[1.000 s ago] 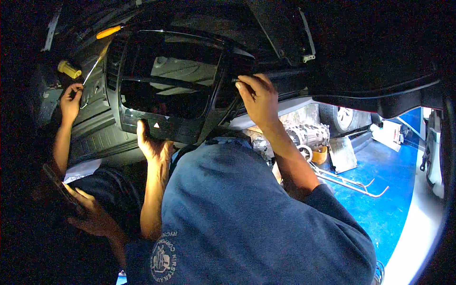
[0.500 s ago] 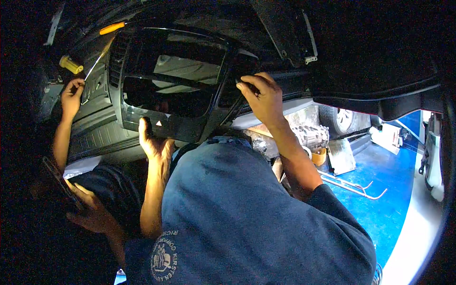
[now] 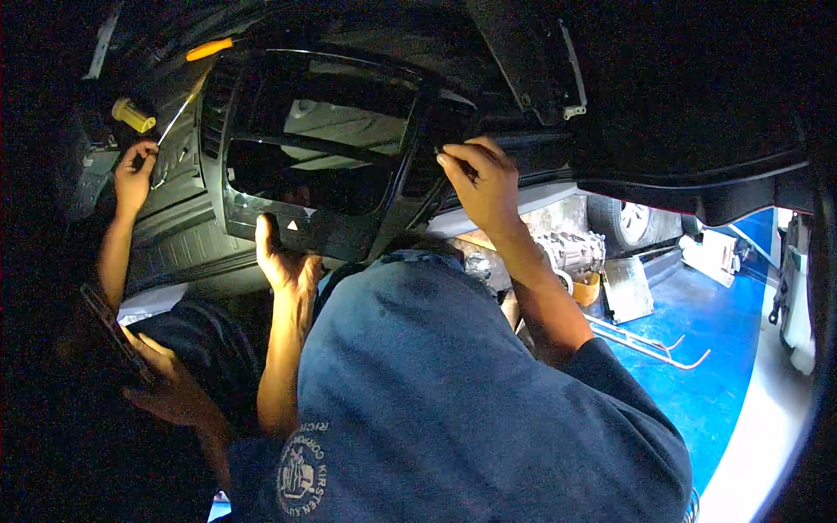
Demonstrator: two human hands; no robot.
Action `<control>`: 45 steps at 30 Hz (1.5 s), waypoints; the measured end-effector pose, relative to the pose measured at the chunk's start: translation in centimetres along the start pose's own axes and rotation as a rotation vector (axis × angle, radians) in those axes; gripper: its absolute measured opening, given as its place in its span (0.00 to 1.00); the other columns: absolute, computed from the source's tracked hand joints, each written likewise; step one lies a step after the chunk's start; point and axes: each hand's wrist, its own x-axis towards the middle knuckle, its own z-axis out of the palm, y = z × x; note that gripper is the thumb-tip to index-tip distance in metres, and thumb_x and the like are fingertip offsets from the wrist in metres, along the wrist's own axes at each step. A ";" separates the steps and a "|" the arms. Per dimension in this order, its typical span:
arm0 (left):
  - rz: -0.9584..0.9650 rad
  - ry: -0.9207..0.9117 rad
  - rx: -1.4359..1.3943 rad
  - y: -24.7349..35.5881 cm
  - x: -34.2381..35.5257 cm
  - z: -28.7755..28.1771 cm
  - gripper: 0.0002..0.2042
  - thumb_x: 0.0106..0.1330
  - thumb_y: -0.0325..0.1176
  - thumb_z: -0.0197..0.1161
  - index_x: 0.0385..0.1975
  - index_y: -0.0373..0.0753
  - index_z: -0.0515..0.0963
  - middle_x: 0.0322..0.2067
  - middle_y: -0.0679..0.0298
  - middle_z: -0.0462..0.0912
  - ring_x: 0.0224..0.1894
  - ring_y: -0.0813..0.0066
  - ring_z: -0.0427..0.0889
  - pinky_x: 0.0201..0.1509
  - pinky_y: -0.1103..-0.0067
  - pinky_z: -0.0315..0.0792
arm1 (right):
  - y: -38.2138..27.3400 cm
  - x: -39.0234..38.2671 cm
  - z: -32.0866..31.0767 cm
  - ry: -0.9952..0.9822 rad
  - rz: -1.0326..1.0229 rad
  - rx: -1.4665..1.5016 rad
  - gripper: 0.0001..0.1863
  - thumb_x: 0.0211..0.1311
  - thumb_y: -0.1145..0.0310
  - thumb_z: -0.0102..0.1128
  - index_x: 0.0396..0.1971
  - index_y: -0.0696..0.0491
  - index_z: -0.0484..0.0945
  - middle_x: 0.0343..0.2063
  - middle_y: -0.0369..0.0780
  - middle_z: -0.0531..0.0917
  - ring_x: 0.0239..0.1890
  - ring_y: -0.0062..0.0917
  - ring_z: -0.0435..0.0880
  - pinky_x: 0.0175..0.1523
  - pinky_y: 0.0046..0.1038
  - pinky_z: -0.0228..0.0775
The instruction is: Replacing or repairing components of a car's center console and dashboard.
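Observation:
A black glossy dashboard trim panel (image 3: 340,228) with two large openings, slatted vents and a red triangle button rests tilted before me. My left hand (image 3: 289,266) grips its lower edge, palm up, with the thumb over the front; the fingers behind are partly hidden. Beside the panel's right side, thumb and forefinger of my right hand (image 3: 481,185) pinch together. A tiny dark piece seems to be at their tips, too small to name.
At left, a co-worker's hand (image 3: 134,179) holds a thin metal rod; another hand (image 3: 161,383) holds a phone-like slab (image 3: 113,331). An orange handle (image 3: 210,49) and a yellow cylinder (image 3: 133,115) lie beyond. Outside right are a wheel (image 3: 621,222), metal parts and tubing (image 3: 654,349).
The view has shifted very slightly. My right thumb and forefinger have drawn a little closer together. My left hand keeps its hold on the panel.

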 end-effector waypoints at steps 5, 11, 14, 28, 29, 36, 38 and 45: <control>0.032 0.010 0.051 -0.1 0.2 -0.3 0.21 0.58 0.47 0.62 0.44 0.39 0.73 0.44 0.56 0.77 0.46 0.58 0.76 0.55 0.60 0.68 | -0.1 0.2 0.2 0.022 -0.006 -0.023 0.08 0.52 0.67 0.65 0.29 0.54 0.80 0.28 0.42 0.79 0.29 0.36 0.80 0.33 0.32 0.73; 0.075 0.065 0.112 -0.4 -0.1 0.3 0.24 0.56 0.51 0.63 0.43 0.37 0.73 0.41 0.57 0.78 0.44 0.59 0.76 0.54 0.63 0.68 | 0.3 1.1 0.5 0.093 -0.020 -0.089 0.07 0.53 0.67 0.64 0.29 0.54 0.80 0.25 0.43 0.79 0.28 0.36 0.79 0.32 0.33 0.71; 0.070 0.077 0.104 0.0 0.3 -0.7 0.24 0.56 0.51 0.63 0.43 0.36 0.73 0.41 0.57 0.79 0.44 0.59 0.76 0.53 0.64 0.68 | 0.3 1.2 0.4 0.080 -0.033 -0.088 0.07 0.53 0.67 0.63 0.29 0.54 0.80 0.25 0.43 0.79 0.28 0.36 0.79 0.33 0.33 0.71; 0.038 0.012 0.080 -0.6 -0.6 1.1 0.21 0.57 0.48 0.63 0.40 0.36 0.74 0.38 0.58 0.79 0.41 0.62 0.77 0.51 0.67 0.71 | 0.4 0.3 0.7 0.075 -0.025 -0.073 0.07 0.52 0.67 0.64 0.29 0.53 0.79 0.26 0.42 0.79 0.29 0.36 0.79 0.31 0.32 0.72; 0.049 0.010 0.068 -0.9 -0.8 1.7 0.21 0.57 0.48 0.63 0.41 0.37 0.75 0.38 0.58 0.79 0.41 0.62 0.77 0.51 0.67 0.71 | 0.6 0.5 0.7 0.077 -0.025 -0.073 0.07 0.52 0.67 0.64 0.29 0.53 0.79 0.26 0.42 0.79 0.29 0.36 0.79 0.31 0.32 0.72; 0.052 0.006 0.041 -0.7 -0.5 1.0 0.21 0.58 0.47 0.62 0.44 0.38 0.73 0.40 0.57 0.79 0.42 0.62 0.77 0.52 0.65 0.71 | 0.2 0.6 0.7 0.099 -0.009 -0.054 0.07 0.52 0.67 0.65 0.28 0.53 0.79 0.25 0.42 0.78 0.28 0.36 0.79 0.33 0.33 0.71; 0.071 -0.007 0.039 -0.6 -0.3 0.6 0.22 0.58 0.47 0.63 0.45 0.37 0.73 0.41 0.57 0.79 0.42 0.62 0.77 0.52 0.65 0.71 | 0.0 0.4 0.5 0.090 -0.015 -0.067 0.06 0.51 0.68 0.65 0.28 0.53 0.79 0.25 0.42 0.78 0.28 0.36 0.79 0.32 0.33 0.71; 0.094 0.009 0.091 -0.3 0.3 0.2 0.22 0.58 0.48 0.62 0.43 0.38 0.73 0.39 0.57 0.79 0.40 0.61 0.78 0.50 0.66 0.71 | 0.0 0.4 0.7 0.078 -0.055 -0.049 0.07 0.49 0.68 0.67 0.28 0.53 0.80 0.26 0.42 0.79 0.28 0.35 0.79 0.31 0.31 0.71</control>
